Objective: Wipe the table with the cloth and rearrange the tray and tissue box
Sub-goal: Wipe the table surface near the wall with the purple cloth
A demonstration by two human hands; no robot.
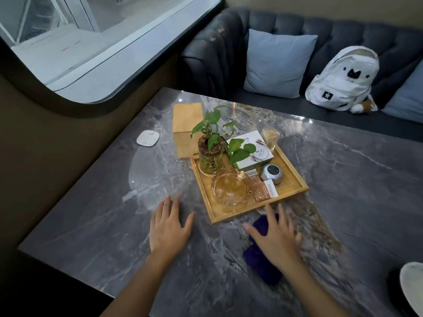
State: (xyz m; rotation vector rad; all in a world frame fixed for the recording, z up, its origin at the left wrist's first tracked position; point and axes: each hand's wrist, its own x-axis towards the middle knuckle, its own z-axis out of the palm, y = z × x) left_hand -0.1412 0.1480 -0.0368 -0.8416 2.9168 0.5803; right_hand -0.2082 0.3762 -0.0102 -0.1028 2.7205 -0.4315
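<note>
Both bare forearms reach in from the six o'clock edge, angled toward twelve o'clock. The left hand (pixel 169 227) lies palm down, fingers extended and slightly spread toward twelve o'clock, thumb splayed out toward three o'clock. The right hand (pixel 275 236) sits at three o'clock of the left, well apart from it, also palm down with fingers spread flat and thumb pointing toward nine o'clock. Its outline is blurred. Neither hand is curled into a grasp.
</note>
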